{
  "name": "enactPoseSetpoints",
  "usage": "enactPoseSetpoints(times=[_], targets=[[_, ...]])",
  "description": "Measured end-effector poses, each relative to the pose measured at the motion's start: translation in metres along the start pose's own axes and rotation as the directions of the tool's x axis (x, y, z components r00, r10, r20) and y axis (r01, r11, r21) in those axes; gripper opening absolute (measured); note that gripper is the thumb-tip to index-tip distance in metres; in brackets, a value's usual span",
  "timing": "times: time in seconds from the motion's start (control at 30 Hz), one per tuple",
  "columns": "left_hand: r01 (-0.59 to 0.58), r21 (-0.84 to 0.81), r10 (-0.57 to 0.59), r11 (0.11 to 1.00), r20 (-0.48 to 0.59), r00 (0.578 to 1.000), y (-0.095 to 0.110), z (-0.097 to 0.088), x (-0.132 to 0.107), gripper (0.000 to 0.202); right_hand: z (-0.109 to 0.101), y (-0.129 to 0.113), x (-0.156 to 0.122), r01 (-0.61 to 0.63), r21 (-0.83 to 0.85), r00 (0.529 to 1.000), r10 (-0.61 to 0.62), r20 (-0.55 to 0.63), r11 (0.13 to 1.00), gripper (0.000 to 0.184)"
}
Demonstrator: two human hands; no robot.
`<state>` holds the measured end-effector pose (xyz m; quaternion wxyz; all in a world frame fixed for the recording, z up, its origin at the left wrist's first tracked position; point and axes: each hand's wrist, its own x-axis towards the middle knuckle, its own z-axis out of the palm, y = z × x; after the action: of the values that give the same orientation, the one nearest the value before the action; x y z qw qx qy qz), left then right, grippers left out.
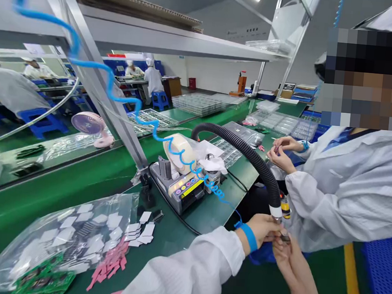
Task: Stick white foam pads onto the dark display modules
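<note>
My left hand [262, 229], with a blue wrist strap [250, 238], is closed at the lower right, its fingers pinched together. Right beside it, my right hand [283, 251] is closed too, fingertips meeting those of the left. Between them shows a small dark and metallic piece [284, 238], too small and covered to name. Just above the fingers ends a black corrugated hose [250, 152] with a white collar [275, 212]; whether a hand touches it I cannot tell. A coiled blue cord [209, 185] runs to the strap.
A tape dispenser [185, 194] with a tape roll [179, 153] stands on the green bench. Nearer lie white pads [143, 231], pink strips [112, 261] and green circuit boards [45, 278] on a clear bag. A co-worker's hands [282, 154] are at the right.
</note>
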<state>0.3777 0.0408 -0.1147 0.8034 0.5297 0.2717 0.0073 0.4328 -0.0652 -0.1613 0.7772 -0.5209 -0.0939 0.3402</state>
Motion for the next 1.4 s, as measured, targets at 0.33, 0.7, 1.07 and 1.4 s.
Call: enactPoseSetpoints(times=[0.33, 0.7, 1.07, 1.4], targets=[[0.049, -0.153, -0.059, 0.987, -0.061, 0.996, 0.036, -0.048, -0.075, 0.017, 0.022, -0.015, -0.004, -0.216, 0.155, 0.972, 0.197, 0.128, 0.964, 0.029], [-0.292, 0.011, 0.291, 0.956, -0.140, 0.946, 0.030, -0.090, -0.299, 0.039, 0.162, -0.023, -0.155, -0.242, -0.212, 0.737, 0.321, 0.595, 0.947, 0.072], [-0.625, -0.033, 0.519, 0.780, -0.525, 0.675, -0.023, -0.087, -0.407, 0.015, 0.237, 0.026, -0.229, -0.123, -0.296, 0.321, 0.320, 0.892, 0.947, 0.061], [-0.798, -0.062, 0.593, 0.599, -0.635, 0.495, -0.062, -0.096, -0.441, 0.025, 0.273, 0.018, -0.237, 0.869, 0.073, 0.054, -0.241, 0.969, 0.490, 0.008]])
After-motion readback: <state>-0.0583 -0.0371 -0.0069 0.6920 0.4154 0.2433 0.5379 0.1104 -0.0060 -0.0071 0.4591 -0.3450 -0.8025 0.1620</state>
